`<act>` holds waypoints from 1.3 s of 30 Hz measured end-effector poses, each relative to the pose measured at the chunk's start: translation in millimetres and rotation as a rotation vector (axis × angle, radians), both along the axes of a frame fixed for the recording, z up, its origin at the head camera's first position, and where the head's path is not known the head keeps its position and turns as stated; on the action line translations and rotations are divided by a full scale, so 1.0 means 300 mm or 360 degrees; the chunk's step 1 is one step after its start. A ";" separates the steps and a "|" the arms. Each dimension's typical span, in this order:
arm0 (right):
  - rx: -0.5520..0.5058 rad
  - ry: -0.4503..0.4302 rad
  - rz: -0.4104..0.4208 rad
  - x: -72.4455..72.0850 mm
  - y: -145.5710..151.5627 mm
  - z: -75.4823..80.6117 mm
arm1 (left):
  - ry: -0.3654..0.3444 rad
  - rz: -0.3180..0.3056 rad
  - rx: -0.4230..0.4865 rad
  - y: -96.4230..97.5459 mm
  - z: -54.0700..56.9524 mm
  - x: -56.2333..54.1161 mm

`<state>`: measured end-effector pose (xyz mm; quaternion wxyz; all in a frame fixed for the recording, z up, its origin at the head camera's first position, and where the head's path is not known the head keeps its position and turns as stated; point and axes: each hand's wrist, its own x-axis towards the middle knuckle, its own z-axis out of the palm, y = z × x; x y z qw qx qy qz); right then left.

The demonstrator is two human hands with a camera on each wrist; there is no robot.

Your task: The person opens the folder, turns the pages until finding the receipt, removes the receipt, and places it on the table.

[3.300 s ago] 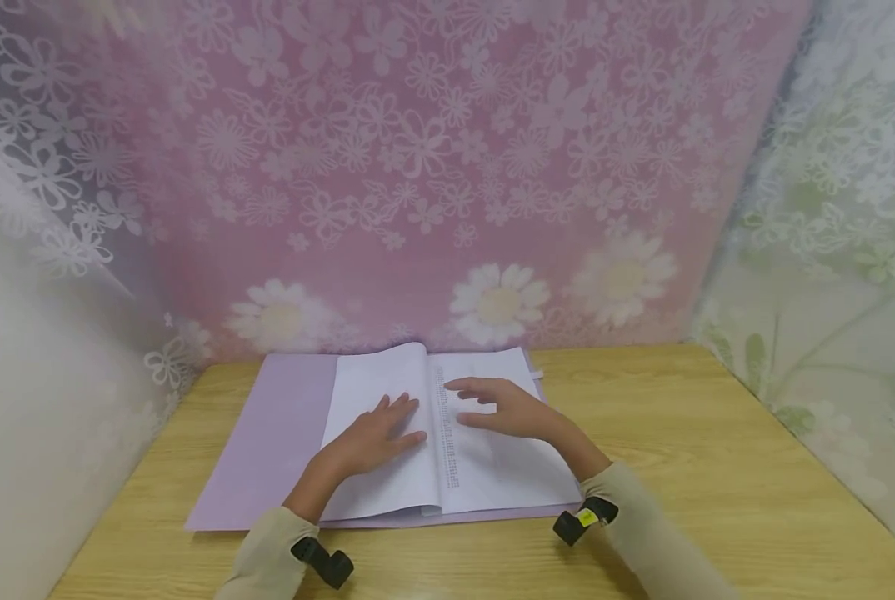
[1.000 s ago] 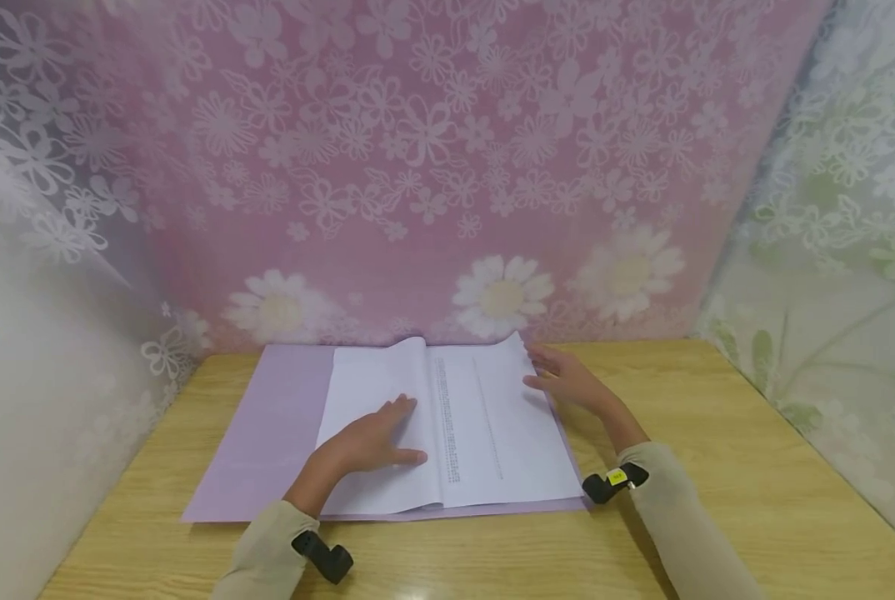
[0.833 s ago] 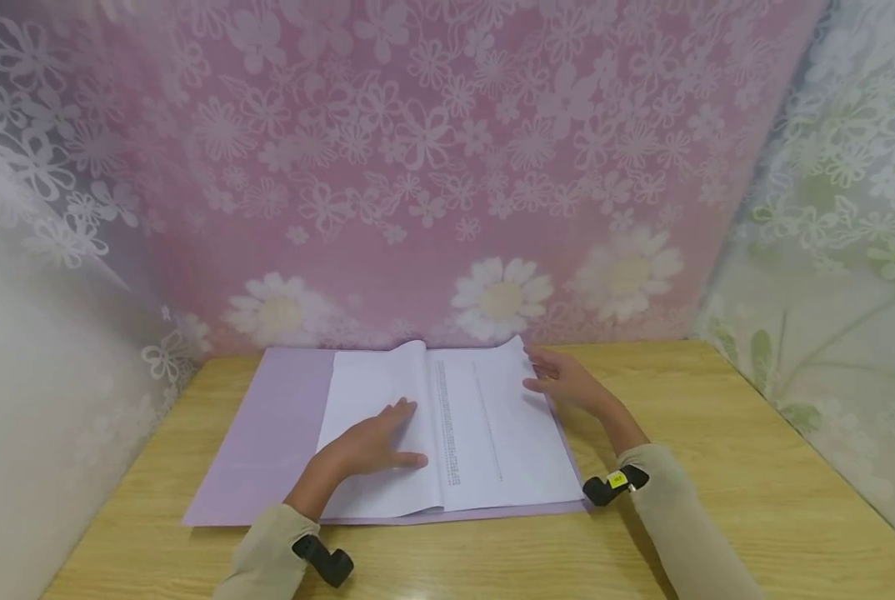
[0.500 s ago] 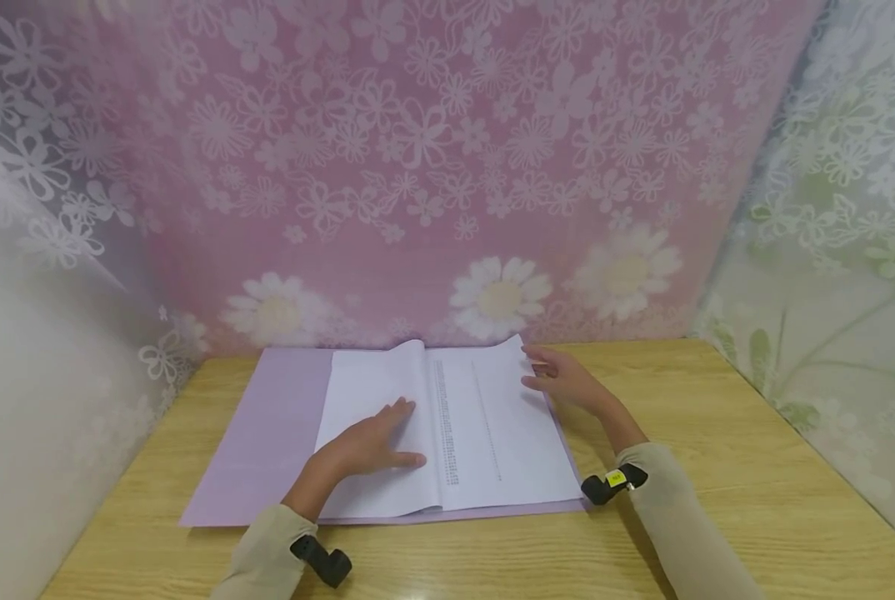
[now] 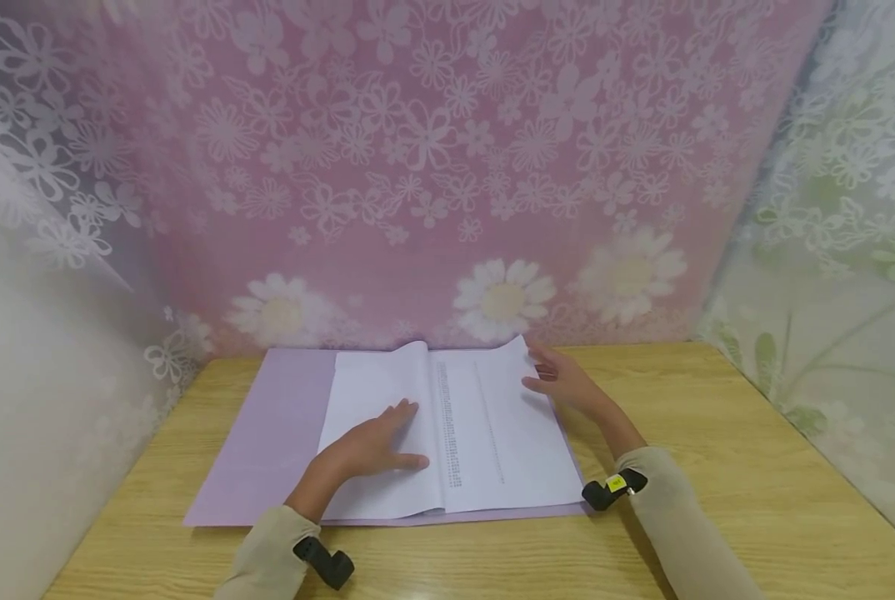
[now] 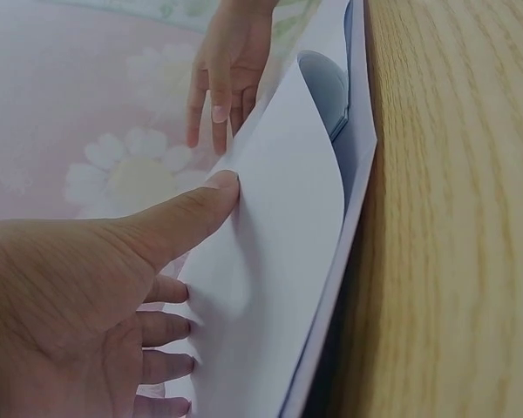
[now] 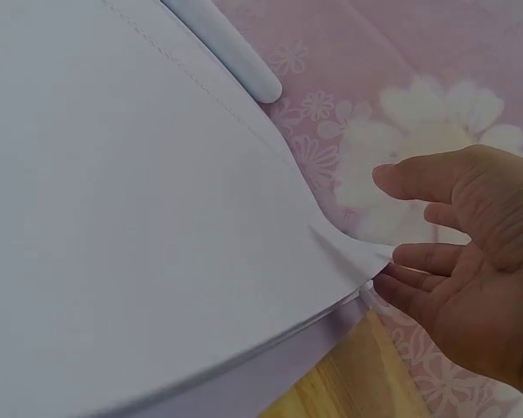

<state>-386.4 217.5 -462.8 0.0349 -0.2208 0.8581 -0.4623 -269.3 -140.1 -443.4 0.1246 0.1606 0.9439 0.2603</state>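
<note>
An open purple folder (image 5: 267, 442) lies on the wooden table (image 5: 717, 467) with white pages (image 5: 492, 433) spread across it. My left hand (image 5: 372, 446) lies flat on the left page near the spine, thumb pressing the paper (image 6: 279, 226) in the left wrist view. My right hand (image 5: 560, 383) is at the far right corner of the right page. Its straight fingers (image 7: 410, 257) touch the top sheet's corner (image 7: 357, 252), which curls up slightly off the stack. Nothing is gripped in either hand.
A pink floral curtain (image 5: 447, 167) hangs close behind the folder. Pale floral curtains close in the left side and the right side (image 5: 830, 250). Bare wood shows to the right of the folder and along the front edge.
My right hand has gone from the middle of the right page to its far right corner, where the sheet's corner now curls up. My left hand has stayed put.
</note>
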 end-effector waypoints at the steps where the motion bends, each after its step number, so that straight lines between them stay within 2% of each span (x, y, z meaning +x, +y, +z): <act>1: -0.0002 0.0002 -0.0002 0.000 -0.001 0.003 | 0.0004 -0.0001 -0.0003 0.000 0.002 0.001; 10: -0.0053 0.0069 0.0005 -0.010 -0.007 0.024 | 0.0020 0.0009 0.0033 -0.004 0.011 0.005; 19: -0.0007 0.0032 -0.0042 -0.006 -0.024 0.037 | 0.0021 0.0011 0.0064 -0.010 0.003 0.005; 22: 0.0080 0.0035 -0.0046 -0.017 -0.033 0.051 | 0.0011 0.0005 0.0064 -0.011 -0.008 0.002; 26: 0.0236 0.0039 -0.0019 -0.057 -0.048 0.073 | 0.0027 0.0009 0.0060 -0.009 -0.013 -0.001; 30: 0.0316 0.0006 -0.0008 -0.090 -0.051 0.088 | 0.0016 0.0013 0.0051 -0.006 -0.019 -0.003; 35: 0.0386 0.0016 0.0003 -0.097 -0.047 0.105 | 0.0021 0.0003 0.0024 0.000 -0.020 -0.001; 39: 0.0377 0.0017 0.0021 -0.092 -0.050 0.114 | 0.0031 0.0003 0.0018 0.001 -0.016 0.002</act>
